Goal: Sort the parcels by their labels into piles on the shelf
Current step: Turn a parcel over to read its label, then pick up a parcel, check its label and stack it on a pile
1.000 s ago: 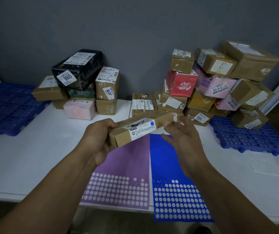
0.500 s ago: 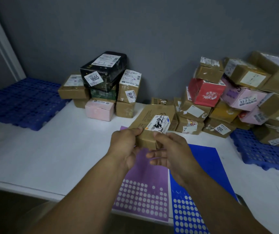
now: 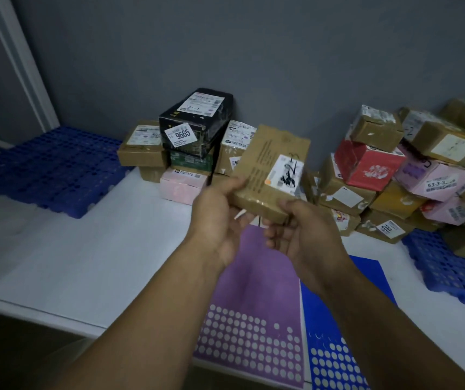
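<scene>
Brown parcel (image 3: pixel 270 170) is up in the air, tilted, white label (image 3: pixel 286 174) facing us, hanging over the far end of the purple sheet (image 3: pixel 265 277). Left hand (image 3: pixel 217 218) curls round its near left edge, and right hand (image 3: pixel 301 235) pinches the near right corner from underneath. Bare white shelf (image 3: pixel 85 249) lies open to the left, running out to the blue pallet (image 3: pixel 48 167). Small pile (image 3: pixel 186 142) sits just behind; big heap (image 3: pixel 394 175) crowds the far right.
</scene>
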